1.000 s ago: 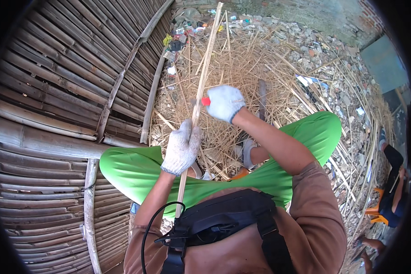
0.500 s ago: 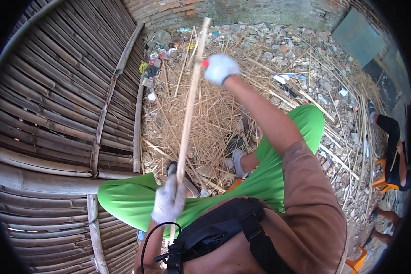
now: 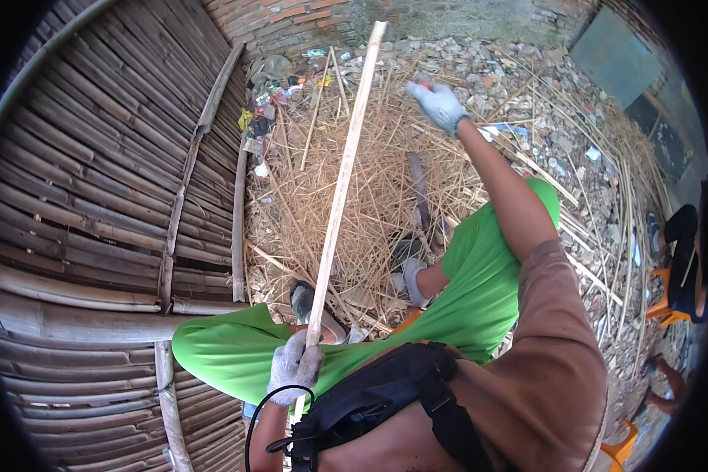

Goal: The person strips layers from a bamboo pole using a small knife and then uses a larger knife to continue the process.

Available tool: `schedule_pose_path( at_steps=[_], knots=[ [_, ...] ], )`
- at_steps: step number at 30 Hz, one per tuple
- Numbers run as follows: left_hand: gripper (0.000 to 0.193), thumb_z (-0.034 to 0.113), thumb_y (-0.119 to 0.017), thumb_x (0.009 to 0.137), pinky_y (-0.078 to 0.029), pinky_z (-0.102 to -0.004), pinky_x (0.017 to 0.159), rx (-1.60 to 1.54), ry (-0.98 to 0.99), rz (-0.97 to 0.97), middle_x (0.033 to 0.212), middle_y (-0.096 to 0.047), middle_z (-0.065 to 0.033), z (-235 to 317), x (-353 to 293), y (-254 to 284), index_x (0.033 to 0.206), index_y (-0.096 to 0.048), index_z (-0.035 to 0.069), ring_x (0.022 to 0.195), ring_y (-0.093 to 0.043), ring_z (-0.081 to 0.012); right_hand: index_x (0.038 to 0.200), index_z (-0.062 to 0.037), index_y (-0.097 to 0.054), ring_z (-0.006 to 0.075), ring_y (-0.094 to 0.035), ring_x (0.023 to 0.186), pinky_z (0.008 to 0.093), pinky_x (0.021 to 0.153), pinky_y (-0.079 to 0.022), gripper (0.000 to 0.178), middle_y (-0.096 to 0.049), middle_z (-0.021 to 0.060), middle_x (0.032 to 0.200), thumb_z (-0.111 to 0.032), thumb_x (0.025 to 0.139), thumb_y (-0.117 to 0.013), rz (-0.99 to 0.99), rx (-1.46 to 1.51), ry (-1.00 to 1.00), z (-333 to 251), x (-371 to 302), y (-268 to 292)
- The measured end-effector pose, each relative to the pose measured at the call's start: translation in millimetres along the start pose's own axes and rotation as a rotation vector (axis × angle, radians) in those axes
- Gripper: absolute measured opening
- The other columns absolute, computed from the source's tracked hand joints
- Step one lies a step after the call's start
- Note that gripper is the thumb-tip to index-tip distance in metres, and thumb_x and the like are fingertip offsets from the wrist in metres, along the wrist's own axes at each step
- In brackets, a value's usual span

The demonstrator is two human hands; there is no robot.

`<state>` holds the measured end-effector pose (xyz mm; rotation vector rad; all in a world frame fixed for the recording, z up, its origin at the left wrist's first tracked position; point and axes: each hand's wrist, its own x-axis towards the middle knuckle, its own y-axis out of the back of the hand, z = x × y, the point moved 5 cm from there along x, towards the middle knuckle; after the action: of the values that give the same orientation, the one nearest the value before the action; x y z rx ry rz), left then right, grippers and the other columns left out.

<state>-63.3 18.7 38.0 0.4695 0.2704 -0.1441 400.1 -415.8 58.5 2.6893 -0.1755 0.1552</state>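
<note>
1. Two gloved hands in frame, both pale knit gloves.
2. Left hand [image 3: 293, 366]: lower frame, left of centre. Fingers clamped around a split bamboo strip [image 3: 344, 189], near its lower end.
3. Strip runs from lower centre-left to top centre, leaning slightly right toward the top. Pale, flat, long. Tail end passes below the left hand beside the black bag [image 3: 377, 385].
4. Right hand [image 3: 439, 105]: upper frame, right of centre, arm extended. Fingers closed on a small red object [image 3: 425, 84]; only a bit shows, rest hidden by the glove. Hand is clear of the strip, off to its right.
5. Behind the strip, mid-frame: heap of bamboo shavings [image 3: 377, 204], with a dark flat bar [image 3: 419, 189] lying on it.
6. Green trousers [image 3: 488, 275] across lower centre, knees spread. Black cable [image 3: 252, 417] loops by the left wrist.
7. Left side: bamboo-slat wall [image 3: 94, 181]. Top: brick wall [image 3: 307, 20]. Upper right: grey-green panel [image 3: 617, 57].
8. Right edge: another person [image 3: 684, 236], partly cut off by the lens rim, by an orange stool [image 3: 662, 299].
</note>
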Motion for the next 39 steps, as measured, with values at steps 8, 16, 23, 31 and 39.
schedule_pose_path(
  at_steps=[8,16,23,31,39],
  knots=[
    [0.039,0.031,-0.062,0.109,-0.048,-0.0291,0.049,-0.131,0.048,-0.098,0.072,-0.064,-0.0027,13,14,-18,0.126,-0.065,-0.004,0.053,-0.059,-0.0104,0.099,-0.0066,-0.074,0.0107,-0.054,0.047,0.0291,0.044,-0.043,0.050,-0.060,-0.0002,0.064,-0.057,0.102,-0.075,-0.133,0.553,-0.040,-88,-62,-38],
    [0.036,0.035,-0.058,0.113,-0.047,-0.0296,0.045,-0.368,-0.037,-0.081,0.068,-0.059,-0.0041,71,98,-41,0.119,-0.059,-0.001,0.047,-0.054,-0.0129,0.099,-0.0051,-0.071,0.0091,-0.056,0.059,0.0293,0.054,-0.047,0.053,-0.061,0.0001,0.072,-0.058,0.102,-0.073,-0.455,0.280,-0.046,-112,-117,-90],
    [0.032,0.034,-0.056,0.115,-0.042,-0.0295,0.036,-0.522,0.001,0.025,0.069,-0.054,-0.0025,96,143,-33,0.116,-0.059,0.002,0.041,-0.048,-0.0129,0.099,-0.0061,-0.075,0.0452,-0.074,0.090,0.0566,0.082,-0.056,0.066,-0.074,0.0263,0.091,-0.069,0.103,-0.056,-0.416,-0.288,0.383,-111,-160,-140],
    [0.027,0.032,-0.054,0.116,-0.041,-0.0305,0.036,-0.479,0.022,0.070,0.065,-0.051,-0.0017,95,151,-35,0.113,-0.057,0.006,0.039,-0.047,-0.0128,0.094,-0.0111,-0.075,0.0427,-0.076,0.088,0.0571,0.080,-0.060,0.034,-0.076,0.0209,0.088,-0.044,0.094,-0.068,-0.392,-0.543,0.435,-107,-177,-136],
    [0.031,0.036,-0.054,0.117,-0.039,-0.0284,0.037,-0.316,-0.055,0.114,0.064,-0.050,0.0008,92,144,-35,0.112,-0.059,0.005,0.041,-0.045,-0.0105,0.090,-0.0134,-0.077,0.0404,-0.078,0.085,0.0532,0.075,-0.063,0.029,-0.078,0.0191,0.088,-0.039,0.094,-0.066,-0.204,-0.632,0.330,-118,-143,-130]
  ],
)
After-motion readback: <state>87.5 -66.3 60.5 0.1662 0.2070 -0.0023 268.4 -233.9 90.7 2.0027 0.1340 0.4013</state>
